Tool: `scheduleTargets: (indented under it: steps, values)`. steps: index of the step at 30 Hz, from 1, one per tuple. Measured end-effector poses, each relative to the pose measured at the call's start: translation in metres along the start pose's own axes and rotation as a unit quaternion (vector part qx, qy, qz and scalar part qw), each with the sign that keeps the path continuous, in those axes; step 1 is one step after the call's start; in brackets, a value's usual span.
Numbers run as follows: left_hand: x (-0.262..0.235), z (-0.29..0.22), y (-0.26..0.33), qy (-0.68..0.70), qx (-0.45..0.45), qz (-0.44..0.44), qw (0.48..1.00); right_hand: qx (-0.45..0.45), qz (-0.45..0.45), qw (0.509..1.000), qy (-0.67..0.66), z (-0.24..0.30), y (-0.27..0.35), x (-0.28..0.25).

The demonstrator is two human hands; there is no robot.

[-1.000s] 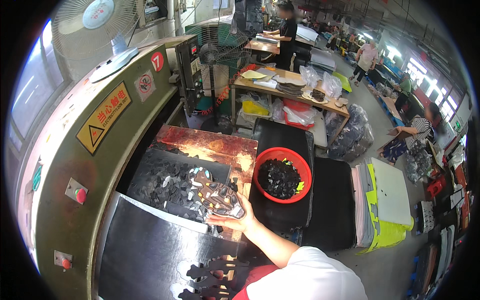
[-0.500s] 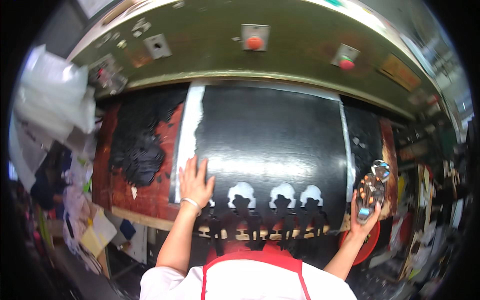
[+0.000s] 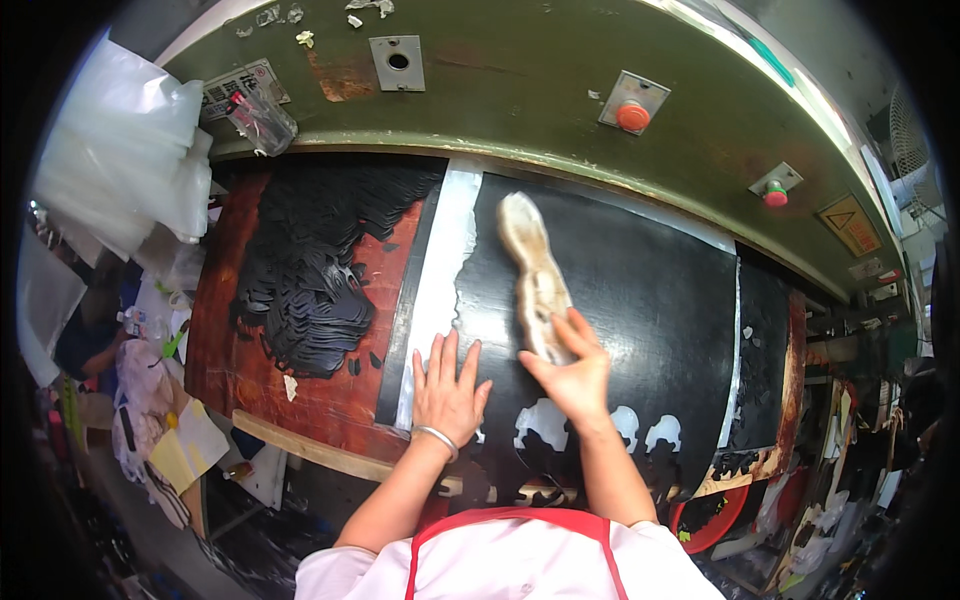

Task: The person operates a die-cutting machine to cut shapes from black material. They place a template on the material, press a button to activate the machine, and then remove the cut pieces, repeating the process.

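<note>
- Worn reddish-brown counter [image 3: 330, 395] under green machine.
- Black sheet [image 3: 640, 300] spread across it, white cutout gaps along near edge.
- Heap of black cut pieces [image 3: 310, 270] at left.
- Pale elongated cutting die [image 3: 535, 275] flat on the sheet.

I'm pressing my left hand [image 3: 447, 385] down flat, fingers spread, bracelet on the wrist. My right hand [image 3: 572, 372] is reaching forward, fingers curled in a grip.
</note>
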State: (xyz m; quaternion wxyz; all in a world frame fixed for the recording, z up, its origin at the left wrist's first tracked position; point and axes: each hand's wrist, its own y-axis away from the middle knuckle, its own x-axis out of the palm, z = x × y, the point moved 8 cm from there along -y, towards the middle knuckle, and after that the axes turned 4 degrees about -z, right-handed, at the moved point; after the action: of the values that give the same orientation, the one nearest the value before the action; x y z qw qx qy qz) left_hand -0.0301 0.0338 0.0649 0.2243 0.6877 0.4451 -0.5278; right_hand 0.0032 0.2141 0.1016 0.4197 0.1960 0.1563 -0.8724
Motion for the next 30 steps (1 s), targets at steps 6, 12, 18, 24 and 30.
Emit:
scheduleTargets:
  steps: [6, 12, 18, 24, 30]
  values:
    - [0.001, 0.002, -0.006, 0.029, -0.003, 0.03, 0.999, -0.167, -0.085, 0.959, 0.211, 0.032, 0.019, 0.056]
    - [0.0, 0.004, -0.037, 0.022, 0.003, 0.028, 0.999, -0.137, -0.071, 0.95, 0.273, 0.029, -0.011, 0.071]
    - [0.0, 0.004, -0.093, 0.015, 0.003, -0.001, 1.0, -0.244, -0.007, 0.935, 0.258, 0.039, -0.051, 0.059]
    - [0.009, 0.015, -0.153, 0.039, 0.011, -0.071, 0.997, -0.154, -0.097, 0.983, 0.006, -0.02, -0.087, -0.064]
    - [-0.034, 0.05, -0.177, 0.181, -0.087, -0.234, 0.951, -0.072, -0.406, 0.909, 0.049, -0.062, -0.204, -0.247]
